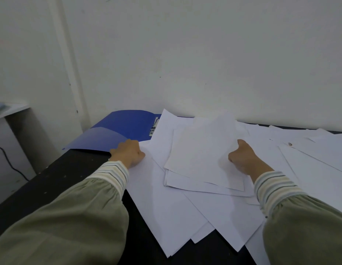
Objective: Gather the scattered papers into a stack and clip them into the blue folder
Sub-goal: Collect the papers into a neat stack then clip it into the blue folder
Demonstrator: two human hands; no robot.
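White papers (185,211) lie scattered and overlapping across a black table (57,180). A small bundle of sheets (200,153) is tilted up in the middle, and my right hand (243,157) grips its right edge. My left hand (128,152) is curled at the left edge of a sheet that lies flat on the table. The blue folder (120,129) lies open at the back left, its metal clip (154,127) showing beside the papers that cover its right half.
More loose sheets (309,150) spread to the right, with a small round object (290,144) on one. A white wall stands right behind the table. A white desk (9,109) and a black cable (7,161) are off to the left.
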